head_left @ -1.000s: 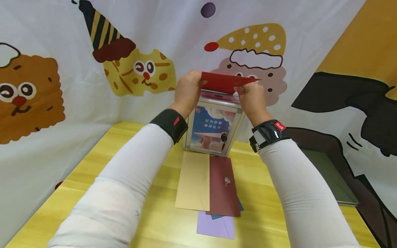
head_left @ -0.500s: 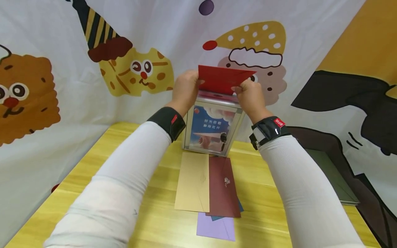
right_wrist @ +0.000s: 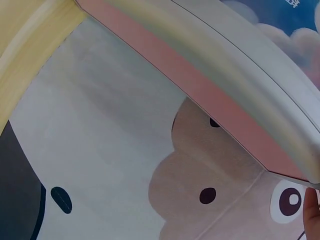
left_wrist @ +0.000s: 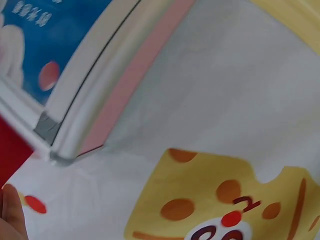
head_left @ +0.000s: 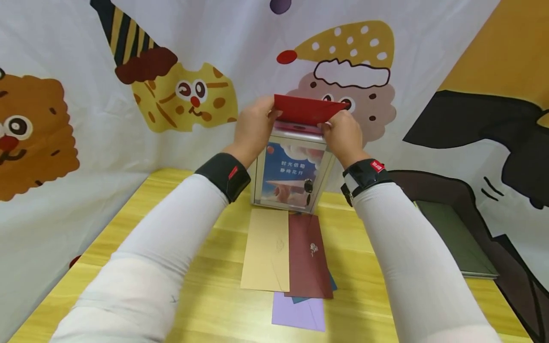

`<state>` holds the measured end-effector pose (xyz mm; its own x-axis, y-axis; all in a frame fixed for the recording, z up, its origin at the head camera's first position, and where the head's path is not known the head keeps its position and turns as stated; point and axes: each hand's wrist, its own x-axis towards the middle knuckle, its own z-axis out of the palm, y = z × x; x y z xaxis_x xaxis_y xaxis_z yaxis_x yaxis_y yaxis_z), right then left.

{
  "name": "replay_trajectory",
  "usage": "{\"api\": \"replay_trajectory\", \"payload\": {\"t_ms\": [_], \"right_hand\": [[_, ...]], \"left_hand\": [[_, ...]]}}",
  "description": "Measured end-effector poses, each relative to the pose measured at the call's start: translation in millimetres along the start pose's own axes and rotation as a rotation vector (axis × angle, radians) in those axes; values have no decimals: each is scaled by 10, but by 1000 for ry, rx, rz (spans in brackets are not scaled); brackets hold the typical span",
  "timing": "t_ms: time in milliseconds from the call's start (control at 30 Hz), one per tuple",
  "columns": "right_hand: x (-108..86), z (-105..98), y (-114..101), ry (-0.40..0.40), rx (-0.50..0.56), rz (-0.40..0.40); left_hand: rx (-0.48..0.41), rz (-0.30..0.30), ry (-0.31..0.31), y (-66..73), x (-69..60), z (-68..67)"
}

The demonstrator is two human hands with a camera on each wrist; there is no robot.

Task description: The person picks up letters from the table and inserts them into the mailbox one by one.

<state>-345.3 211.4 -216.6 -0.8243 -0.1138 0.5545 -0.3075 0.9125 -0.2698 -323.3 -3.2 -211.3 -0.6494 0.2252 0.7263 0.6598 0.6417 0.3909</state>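
1. Red envelope (head_left: 306,109) is held up at the top of a box (head_left: 291,178); whether its low edge touches the box cannot be told.
2. Its left end is pinched by the left hand (head_left: 253,126) and its right end by the right hand (head_left: 344,136).
3. Both ends are shown only by the head view; in the left wrist view, just a red bit is seen at the edge.
4. One pink side of the box is shown by each wrist view, but its black lock (head_left: 308,185) is shown by the head view.
5. On the yellow table (head_left: 214,267), a tan envelope (head_left: 266,247) is laid beside a dark red envelope (head_left: 305,257). Under that, a blue envelope (head_left: 299,300) is mostly covered, with a purple envelope (head_left: 299,317) below.
6. Far to the right, a green stack (head_left: 456,238) is seen.
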Motion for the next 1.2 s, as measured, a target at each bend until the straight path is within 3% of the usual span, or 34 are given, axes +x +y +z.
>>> {"api": "replay_trajectory", "payload": {"t_ms": [167,367,600,967,1200], "right_hand": [[61,-89,-23,-26,-2,-18],[51,-228,0,-86,19,-26],[-38,-389,-36,8,103,-76],[-195,-343,-91,118,161,-115],[-138,-356,-84,244,102,-248]], "left_hand": [[27,53,83,112,63,-132],[41,59,76,151,179,-143],[57,26,56,75,229,-32],[52,-137,-25,-155,89,244],[33,-225,-75,-169,189,274]]}}
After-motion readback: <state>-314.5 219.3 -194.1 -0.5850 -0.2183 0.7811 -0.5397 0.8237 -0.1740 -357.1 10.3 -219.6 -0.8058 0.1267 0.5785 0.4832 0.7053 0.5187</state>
